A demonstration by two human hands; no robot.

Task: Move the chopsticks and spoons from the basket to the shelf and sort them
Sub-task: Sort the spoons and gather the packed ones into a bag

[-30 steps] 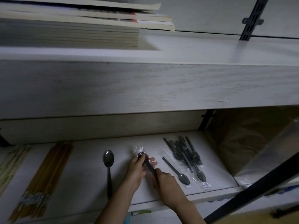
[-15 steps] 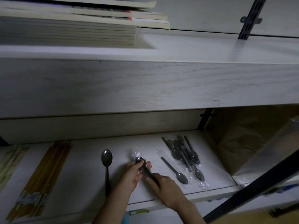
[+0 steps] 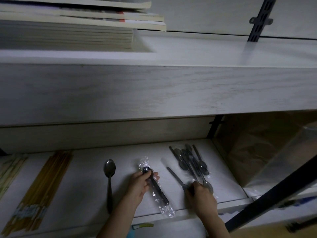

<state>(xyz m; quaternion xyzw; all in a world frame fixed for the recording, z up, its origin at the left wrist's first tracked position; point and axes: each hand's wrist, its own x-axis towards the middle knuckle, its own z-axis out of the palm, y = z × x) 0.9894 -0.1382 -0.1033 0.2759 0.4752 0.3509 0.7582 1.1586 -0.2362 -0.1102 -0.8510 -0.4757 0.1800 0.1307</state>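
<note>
On the lower shelf (image 3: 82, 170), mid-front, R hand (image 3: 201, 197) has let go of the wrapped spoon (image 3: 159, 193) it was sharing w/ L hand (image 3: 139, 183) half a sec ago and has shifted right. Its fingers now curl down over the bowl end of the lone wrapped spoon (image 3: 175, 176), which lies between that one and the spoon pile (image 3: 190, 162); clamped on it, as far as I can see. L hand alone keeps the wrapped spoon, thumb and fingers closed round it just below the bowl, w/ handle end and wrapper tail resting on the shelf toward the front edge. Meaning, prob.: that spoon is as good as placed, and R is fetching the lone one to line it up alongside or w/ the pile, i.e. sorting, not carrying. Unwrapped metal spoon (image 3: 109, 170) sits apart to the left. Yellow chopsticks (image 3: 42, 186) and a paler chopstick bundle (image 3: 8, 170) lie further left, each already grouped. Basket not in view, so can't tell what's left to bring. Stack of books (image 3: 68, 31) on the shelf above, not involved.
</note>
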